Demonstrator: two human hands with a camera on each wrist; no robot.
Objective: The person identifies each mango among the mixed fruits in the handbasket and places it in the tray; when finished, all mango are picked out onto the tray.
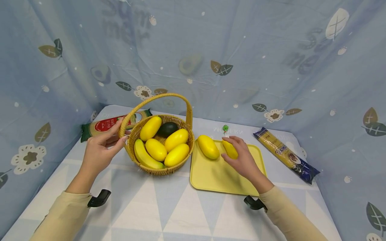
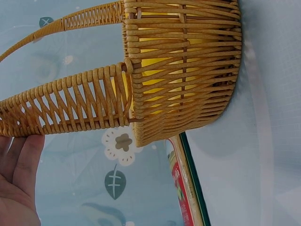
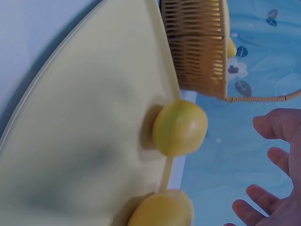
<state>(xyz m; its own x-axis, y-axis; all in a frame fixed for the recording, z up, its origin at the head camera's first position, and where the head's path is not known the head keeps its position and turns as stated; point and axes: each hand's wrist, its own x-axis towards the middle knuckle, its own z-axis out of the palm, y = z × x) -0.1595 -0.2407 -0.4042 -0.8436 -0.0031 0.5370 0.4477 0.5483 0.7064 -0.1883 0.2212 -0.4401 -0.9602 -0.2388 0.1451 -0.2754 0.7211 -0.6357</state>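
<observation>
My left hand [image 1: 101,149] grips the left side of the handle of a wicker basket [image 1: 163,172], thumb in front and fingers behind. In the basket lie several yellow mangoes [image 1: 156,149], a banana [image 1: 144,155] and a dark green avocado [image 1: 167,129]. The handle stands upright, and the left wrist view shows fingertips against its weave. My right hand [image 1: 241,157], fingers spread and holding nothing, hovers over a yellow tray [image 1: 211,179]. Under it lies one mango [image 1: 230,150], partly hidden by the hand; a second mango [image 1: 208,147] lies left of it on the tray.
Behind the basket to the left is a green and red pasta packet [image 1: 102,126]. A blue and gold pasta packet [image 1: 284,154] lies right of the tray. Beyond the tray is a green lollipop [image 1: 225,128]. Patterned blue curtains surround the table on its far sides.
</observation>
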